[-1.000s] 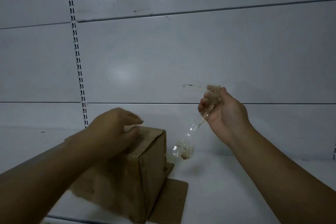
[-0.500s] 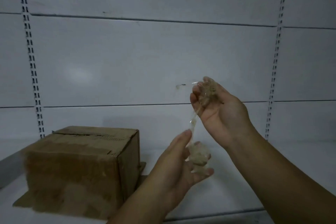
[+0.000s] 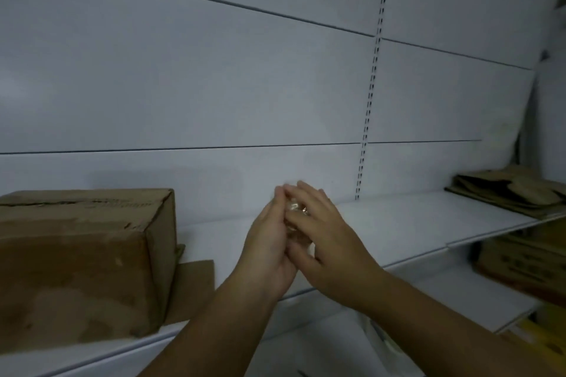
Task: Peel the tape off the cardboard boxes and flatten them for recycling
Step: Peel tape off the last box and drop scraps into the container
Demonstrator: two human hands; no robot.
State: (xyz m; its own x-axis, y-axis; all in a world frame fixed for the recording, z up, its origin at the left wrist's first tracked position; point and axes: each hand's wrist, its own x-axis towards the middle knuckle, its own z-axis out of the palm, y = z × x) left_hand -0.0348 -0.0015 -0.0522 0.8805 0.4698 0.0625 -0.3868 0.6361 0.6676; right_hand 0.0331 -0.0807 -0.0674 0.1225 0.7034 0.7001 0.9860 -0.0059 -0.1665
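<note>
A brown cardboard box point(image 3: 82, 257) stands upright on the white shelf point(image 3: 413, 223) at the left, with a flap of cardboard point(image 3: 196, 285) lying flat beside its base. In front of the shelf my left hand point(image 3: 269, 245) and my right hand point(image 3: 324, 236) press together, palms facing. Between them sits a crumpled wad of clear tape point(image 3: 294, 208), mostly hidden by the fingers. Both hands are well to the right of the box and do not touch it.
A stack of flattened cardboard point(image 3: 514, 190) lies at the shelf's far right end. Below it, on a lower shelf, stands another printed carton point(image 3: 526, 260). A slotted upright point(image 3: 370, 95) runs down the white back panel.
The stretched strip of tape has been gathered into a ball. My hands have closed together on it. The view has swung right, so the box now sits at the left edge.
</note>
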